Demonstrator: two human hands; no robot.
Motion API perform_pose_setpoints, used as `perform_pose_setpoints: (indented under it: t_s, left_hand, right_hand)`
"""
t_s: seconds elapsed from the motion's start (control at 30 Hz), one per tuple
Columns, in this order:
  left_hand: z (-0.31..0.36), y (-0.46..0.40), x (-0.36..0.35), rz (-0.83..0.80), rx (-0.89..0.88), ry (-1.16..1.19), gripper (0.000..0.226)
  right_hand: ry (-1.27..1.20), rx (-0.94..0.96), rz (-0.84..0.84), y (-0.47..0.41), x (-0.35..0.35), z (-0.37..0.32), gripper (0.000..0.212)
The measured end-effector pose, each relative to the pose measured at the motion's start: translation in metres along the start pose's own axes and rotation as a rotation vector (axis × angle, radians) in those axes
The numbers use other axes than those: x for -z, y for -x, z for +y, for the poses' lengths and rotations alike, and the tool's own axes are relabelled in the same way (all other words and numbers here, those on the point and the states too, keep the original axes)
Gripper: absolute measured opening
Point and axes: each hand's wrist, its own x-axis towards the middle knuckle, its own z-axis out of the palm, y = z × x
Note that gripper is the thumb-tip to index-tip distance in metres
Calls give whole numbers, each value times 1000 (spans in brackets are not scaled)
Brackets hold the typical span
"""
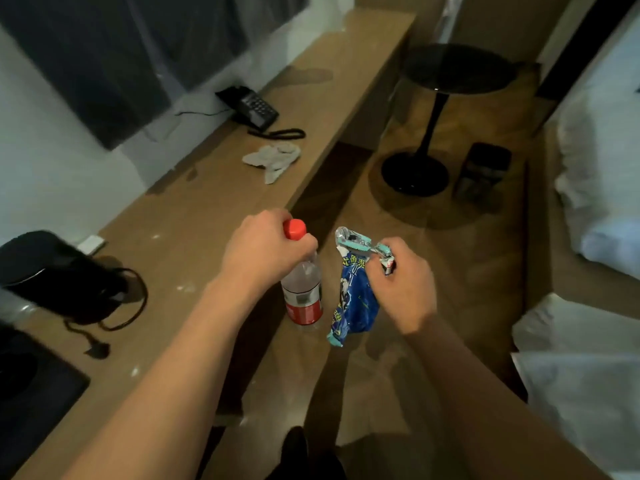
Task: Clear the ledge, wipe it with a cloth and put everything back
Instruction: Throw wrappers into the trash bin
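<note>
A long wooden ledge (194, 216) runs along the left wall. My left hand (263, 247) grips the neck of a clear plastic bottle (304, 296) with a red cap and red label, held at the ledge's front edge. My right hand (405, 282) holds a crumpled blue snack bag (353, 299) by its torn top, over the floor to the right of the ledge. A grey cloth (273, 157) lies bunched on the ledge further back. Behind it sits a black desk phone (256, 107) with its coiled cord.
A black kettle (45, 268) with a loose cord rests on the ledge at left, beside a dark tray (31, 386). On the floor to the right stand a round black side table (450, 67) and a dark bin (485, 171). White bedding (595, 202) fills the right edge.
</note>
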Motion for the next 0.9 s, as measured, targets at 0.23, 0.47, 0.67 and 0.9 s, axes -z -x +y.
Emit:
perform_pose_setpoints:
  t_s: [0.23, 0.47, 0.67, 0.9]
  left_hand:
    - [93, -80, -67, -133, -246, -35, 25]
    - [150, -192, -95, -218, -394, -44, 21]
    - [209, -281, -115, -252, -451, 5, 22]
    - [283, -361, -177, -289, -492, -52, 20]
  right_hand:
    - [47, -202, 149, -48, 55, 71, 7]
    - [85, -296, 281, -154, 72, 102, 8]
    - [85, -305, 372, -243, 102, 124, 5]
    - [73, -404, 404, -327, 131, 197, 4]
